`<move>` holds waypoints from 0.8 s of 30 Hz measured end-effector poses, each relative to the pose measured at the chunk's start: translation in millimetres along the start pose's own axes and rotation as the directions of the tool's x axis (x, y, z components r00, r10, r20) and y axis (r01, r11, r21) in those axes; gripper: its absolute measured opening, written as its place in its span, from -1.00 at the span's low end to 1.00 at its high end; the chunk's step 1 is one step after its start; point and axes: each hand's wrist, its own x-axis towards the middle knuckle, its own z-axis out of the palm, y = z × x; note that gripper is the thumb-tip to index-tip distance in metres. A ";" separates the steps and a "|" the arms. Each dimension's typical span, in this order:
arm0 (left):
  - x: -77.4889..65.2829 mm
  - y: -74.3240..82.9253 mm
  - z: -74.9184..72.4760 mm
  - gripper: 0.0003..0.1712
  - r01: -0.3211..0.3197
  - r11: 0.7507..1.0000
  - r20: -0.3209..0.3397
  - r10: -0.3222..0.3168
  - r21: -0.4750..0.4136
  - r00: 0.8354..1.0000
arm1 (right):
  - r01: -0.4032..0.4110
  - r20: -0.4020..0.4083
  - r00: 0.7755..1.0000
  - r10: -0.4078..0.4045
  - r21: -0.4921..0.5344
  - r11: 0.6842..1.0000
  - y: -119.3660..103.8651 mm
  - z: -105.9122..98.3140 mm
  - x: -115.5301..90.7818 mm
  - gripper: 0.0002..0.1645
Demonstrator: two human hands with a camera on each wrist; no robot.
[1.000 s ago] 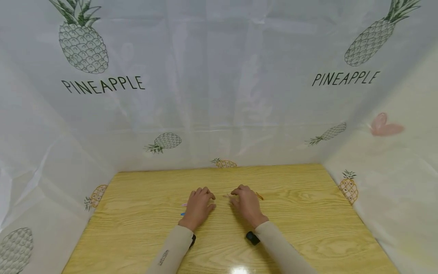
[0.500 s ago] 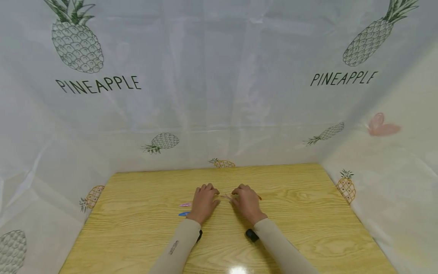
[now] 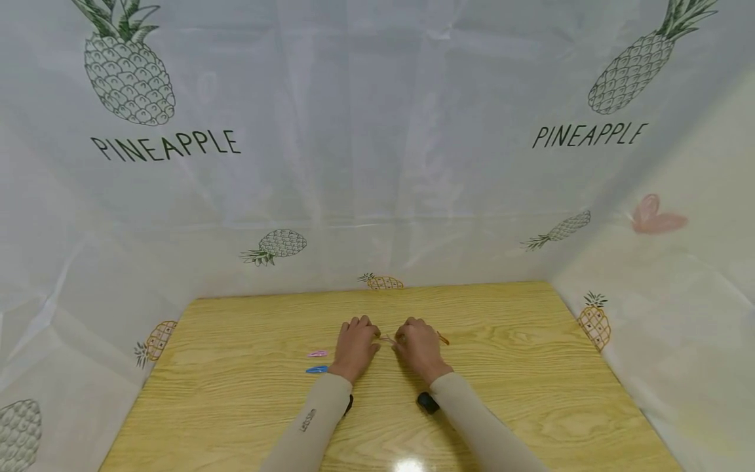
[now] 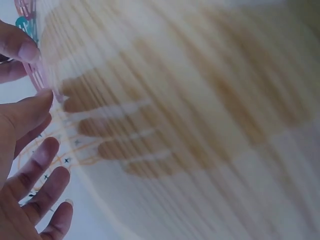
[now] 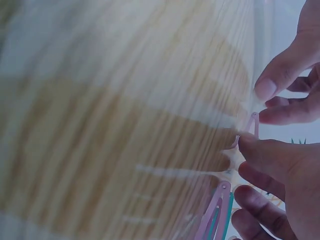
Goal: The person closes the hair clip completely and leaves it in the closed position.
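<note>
Between my two hands is a pale pink snap hair clip (image 3: 387,338), its ends at the fingertips of both hands. My left hand (image 3: 356,347) pinches one end with thumb and index finger; its other fingers are spread in the left wrist view. At the opposite end, my right hand (image 3: 420,347) pinches the clip. In the right wrist view the clip (image 5: 256,122) shows as a narrow loop, partly hidden by fingers. A pink hair clip (image 3: 317,354) and a blue one (image 3: 316,370) lie beside the left hand. An orange clip (image 3: 443,338) lies just right of the right hand.
The wood-grain table (image 3: 248,406) carries the clips. In the right wrist view, another pink clip (image 5: 220,205) overlaps a teal clip (image 5: 230,205) near the right hand. A white pineapple-print sheet (image 3: 377,164) stands behind and along both sides.
My left hand has moved right to the pale clip and now pinches its end, uncovering more of the pink and blue clips. My right hand stays at the clip, shifting slightly left.
</note>
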 end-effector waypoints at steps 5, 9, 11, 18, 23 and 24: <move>2.2 2.0 3.7 -0.82 -0.003 1.000 -0.011 0.003 0.022 1.000 | 0.002 0.012 1.000 -0.002 -0.003 1.000 -0.7 3.8 2.6 -0.82; 2.8 4.6 4.3 -0.89 -0.008 0.999 -0.016 0.009 0.044 1.000 | -0.003 0.026 1.000 0.004 -0.015 1.000 -1.5 6.0 4.0 -0.87; 2.2 5.2 3.0 -0.92 -0.012 0.998 -0.019 0.013 0.054 1.000 | -0.002 0.029 1.000 0.002 -0.015 1.000 -2.6 6.9 4.3 -0.88; -2.0 4.1 -4.5 -0.95 -0.021 0.998 -0.025 0.022 0.055 0.999 | 0.011 0.016 1.000 -0.011 0.005 1.000 -6.6 2.6 3.2 -0.87; -7.6 -0.1 -10.6 -0.96 -0.032 0.999 -0.062 0.035 0.038 0.998 | 0.040 0.000 0.999 -0.040 0.025 0.999 -10.8 -3.1 2.1 -0.85; -9.1 -1.2 -11.8 -0.95 -0.033 0.999 -0.073 0.036 0.034 0.997 | 0.047 -0.001 0.999 -0.047 0.029 0.998 -12.1 -4.6 2.0 -0.85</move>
